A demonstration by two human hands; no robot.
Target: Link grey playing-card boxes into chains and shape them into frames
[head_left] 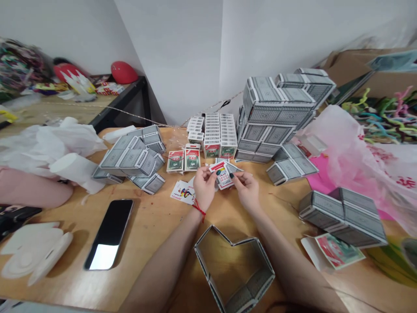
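Note:
My left hand (204, 187) and my right hand (246, 188) meet over the middle of the wooden table (153, 226), both closed on a small fan of playing cards (223, 175) held face up between them. A red string is tied at my left wrist. A loose joker card (183, 191) lies on the table just left of my left hand. Two card packs (184, 160) stand behind the hands. Near my forearms sits a heart-shaped frame made of cards (235, 271).
A black phone (110, 232) lies at the left. Folded card blocks (137, 156) sit left of centre, a tall stack of them (276, 113) behind right, more at the right (345, 215). Rows of card packs (213, 134) stand at the back. Pink plastic bag (352, 161) right, white tissue (48, 148) left.

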